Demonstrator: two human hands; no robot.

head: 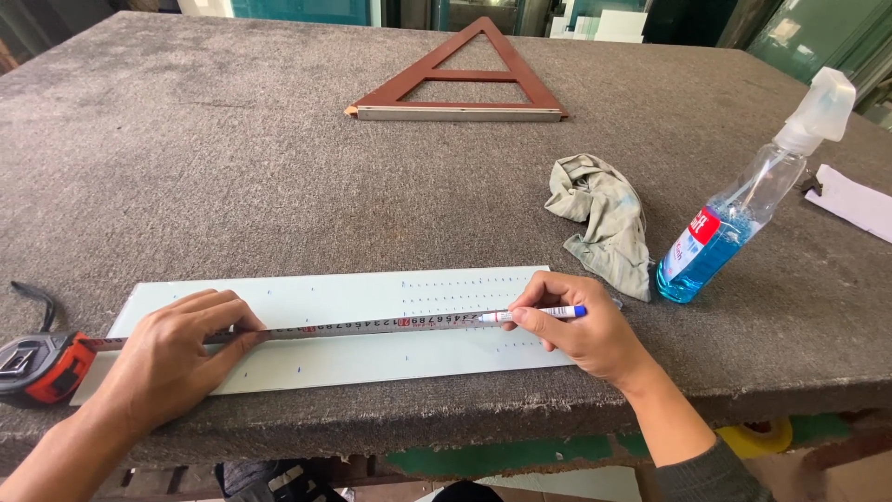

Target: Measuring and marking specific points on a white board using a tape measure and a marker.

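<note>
A long pale glass strip (353,297) lies flat near the front edge of the felt-covered table (232,177). A tape measure's blade (372,325) is stretched along it, running from an orange and black case (42,367) at the far left. My left hand (172,358) presses the blade down on the strip's left part, fingers flat. My right hand (581,330) grips a white marker with a blue cap (539,314), its tip touching the strip beside the blade's end. Small blue marks dot the strip.
A crumpled grey cloth (604,223) lies just behind my right hand. A spray bottle with blue liquid (734,218) leans to its right. A brown triangular set square (460,79) rests at the back. White paper (859,200) sits at the right edge.
</note>
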